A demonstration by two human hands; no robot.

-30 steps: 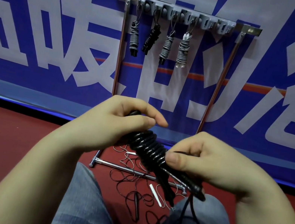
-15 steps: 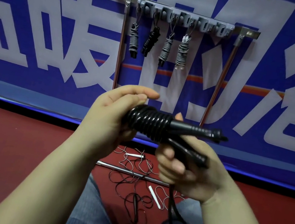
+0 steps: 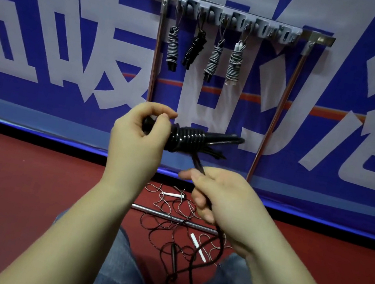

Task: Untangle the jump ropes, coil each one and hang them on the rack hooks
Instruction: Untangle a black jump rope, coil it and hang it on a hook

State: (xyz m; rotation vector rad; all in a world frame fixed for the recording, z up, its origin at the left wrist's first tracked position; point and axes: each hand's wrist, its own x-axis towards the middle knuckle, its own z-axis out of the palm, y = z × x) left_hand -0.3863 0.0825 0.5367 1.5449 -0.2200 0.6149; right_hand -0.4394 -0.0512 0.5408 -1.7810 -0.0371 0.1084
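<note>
A single head-worn camera looked forward and down, close over both hands, toward the rack against the wall banner farther off.

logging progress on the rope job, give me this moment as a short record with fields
left hand: left hand grips one end of the black coiled rope
right hand: right hand holds the rope's loose tail below the coil
rack: rack carries four coiled ropes; hooks toward its right are free
floor: tangled thin ropes with white handles, in front of the knees
stage: black rope wound, not yet hung
</note>
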